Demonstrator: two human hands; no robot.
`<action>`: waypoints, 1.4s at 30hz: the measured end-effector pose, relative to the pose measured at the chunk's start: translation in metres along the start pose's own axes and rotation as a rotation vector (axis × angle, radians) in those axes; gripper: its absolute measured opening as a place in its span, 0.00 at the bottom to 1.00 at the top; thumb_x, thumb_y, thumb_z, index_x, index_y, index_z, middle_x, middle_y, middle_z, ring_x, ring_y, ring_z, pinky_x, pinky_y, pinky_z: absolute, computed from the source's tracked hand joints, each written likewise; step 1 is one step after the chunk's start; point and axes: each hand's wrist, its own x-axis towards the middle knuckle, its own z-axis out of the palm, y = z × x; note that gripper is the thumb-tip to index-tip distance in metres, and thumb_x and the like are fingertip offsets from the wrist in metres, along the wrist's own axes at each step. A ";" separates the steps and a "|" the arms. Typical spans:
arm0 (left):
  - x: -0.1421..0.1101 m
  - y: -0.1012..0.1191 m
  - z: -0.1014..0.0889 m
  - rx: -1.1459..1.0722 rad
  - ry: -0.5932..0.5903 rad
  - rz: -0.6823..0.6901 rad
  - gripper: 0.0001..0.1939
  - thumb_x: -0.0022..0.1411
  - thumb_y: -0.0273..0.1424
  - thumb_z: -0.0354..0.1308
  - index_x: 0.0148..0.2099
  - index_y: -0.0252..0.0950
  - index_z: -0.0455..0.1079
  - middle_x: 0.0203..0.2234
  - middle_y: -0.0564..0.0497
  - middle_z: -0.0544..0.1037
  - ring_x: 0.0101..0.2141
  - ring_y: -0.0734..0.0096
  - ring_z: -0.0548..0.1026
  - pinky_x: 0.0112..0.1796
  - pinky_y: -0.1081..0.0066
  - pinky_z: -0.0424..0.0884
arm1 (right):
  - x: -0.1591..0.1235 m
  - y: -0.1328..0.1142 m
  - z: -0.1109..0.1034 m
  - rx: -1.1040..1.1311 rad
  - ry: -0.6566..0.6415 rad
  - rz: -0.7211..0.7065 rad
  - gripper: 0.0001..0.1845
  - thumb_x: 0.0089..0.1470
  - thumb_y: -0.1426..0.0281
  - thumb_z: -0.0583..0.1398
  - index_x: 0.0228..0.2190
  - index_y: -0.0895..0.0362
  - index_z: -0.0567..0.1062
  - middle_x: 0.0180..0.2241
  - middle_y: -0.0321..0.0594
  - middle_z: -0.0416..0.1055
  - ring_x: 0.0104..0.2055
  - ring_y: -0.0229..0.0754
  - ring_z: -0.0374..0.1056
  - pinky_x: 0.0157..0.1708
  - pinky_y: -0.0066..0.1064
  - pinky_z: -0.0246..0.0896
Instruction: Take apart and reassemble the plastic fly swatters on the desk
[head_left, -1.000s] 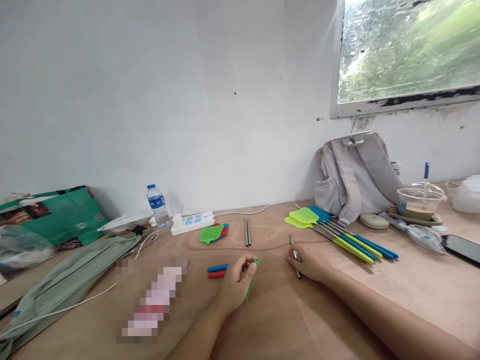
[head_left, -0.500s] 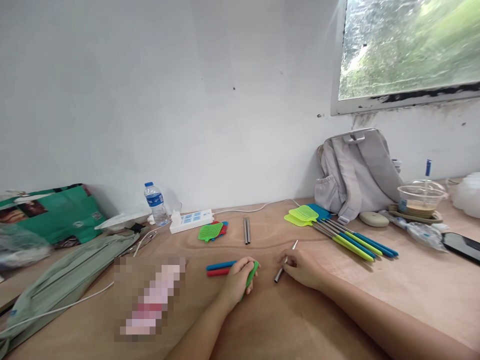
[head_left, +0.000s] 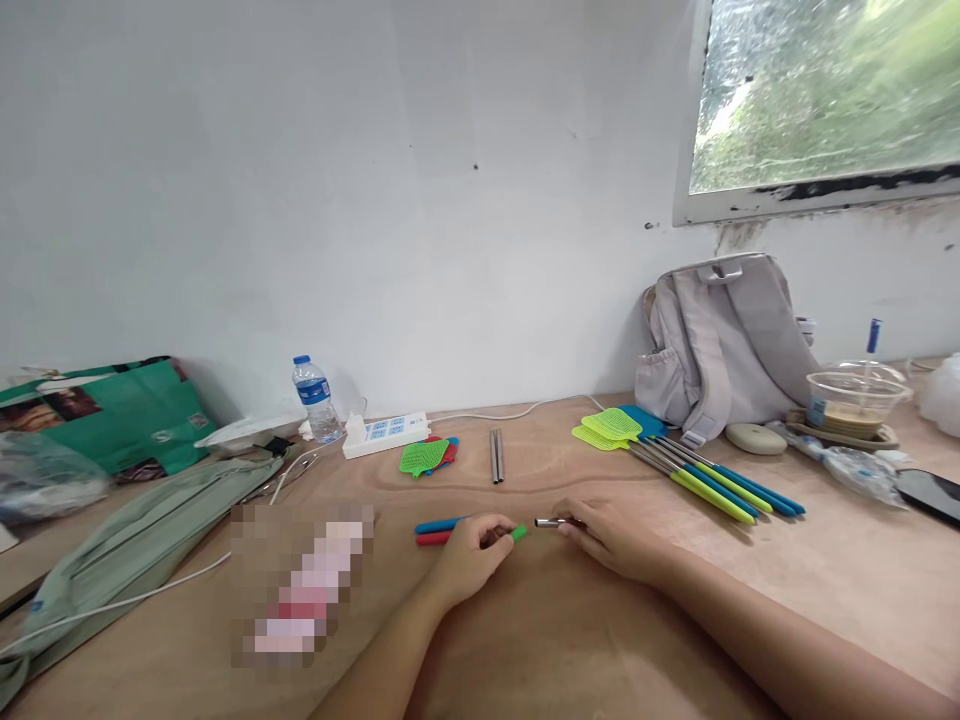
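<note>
Your left hand (head_left: 480,552) grips a green handle (head_left: 519,533) and your right hand (head_left: 606,540) pinches a slim metal tube (head_left: 547,523), the two ends facing each other just apart above the wooden surface (head_left: 510,650). Beside your left hand, partly hidden behind it, lie a blue handle (head_left: 438,526) and a red handle (head_left: 432,538). Beyond them, a pair of metal tubes (head_left: 497,456) rests side by side, near a small pile of green, red and blue mesh heads (head_left: 423,457). To the right, yellow-green and blue swatters (head_left: 709,480) lie bunched before a grey backpack (head_left: 724,345); a white power strip (head_left: 391,433) and water bottle (head_left: 313,398) stand near the wall.
</note>
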 end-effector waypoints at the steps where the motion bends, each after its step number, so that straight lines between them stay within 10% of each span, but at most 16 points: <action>1: 0.000 0.000 0.000 0.022 0.007 0.022 0.11 0.53 0.34 0.50 0.34 0.34 0.70 0.22 0.54 0.68 0.22 0.77 0.62 0.24 0.76 0.57 | 0.000 -0.001 -0.001 -0.008 -0.003 -0.006 0.15 0.57 0.62 0.45 0.39 0.54 0.67 0.34 0.41 0.71 0.35 0.43 0.66 0.32 0.30 0.55; 12: -0.006 0.007 0.003 0.107 -0.045 0.169 0.12 0.52 0.32 0.54 0.39 0.38 0.73 0.29 0.51 0.73 0.29 0.72 0.67 0.30 0.74 0.60 | -0.005 -0.015 -0.006 -0.142 -0.027 -0.123 0.12 0.54 0.65 0.48 0.36 0.53 0.69 0.32 0.39 0.71 0.31 0.41 0.66 0.29 0.28 0.51; 27: -0.015 0.029 0.030 0.021 0.038 0.307 0.04 0.49 0.23 0.53 0.29 0.35 0.65 0.27 0.52 0.70 0.29 0.72 0.67 0.29 0.74 0.60 | -0.013 -0.047 0.027 -0.071 0.296 -0.131 0.23 0.34 0.65 0.58 0.36 0.56 0.61 0.34 0.42 0.64 0.31 0.42 0.62 0.27 0.30 0.54; 42: -0.011 0.027 0.032 0.069 0.065 0.208 0.11 0.48 0.26 0.54 0.24 0.37 0.52 0.19 0.58 0.60 0.22 0.78 0.58 0.23 0.76 0.53 | -0.005 -0.053 0.029 -0.072 0.250 -0.077 0.16 0.32 0.74 0.52 0.30 0.54 0.59 0.31 0.36 0.63 0.28 0.39 0.61 0.22 0.27 0.45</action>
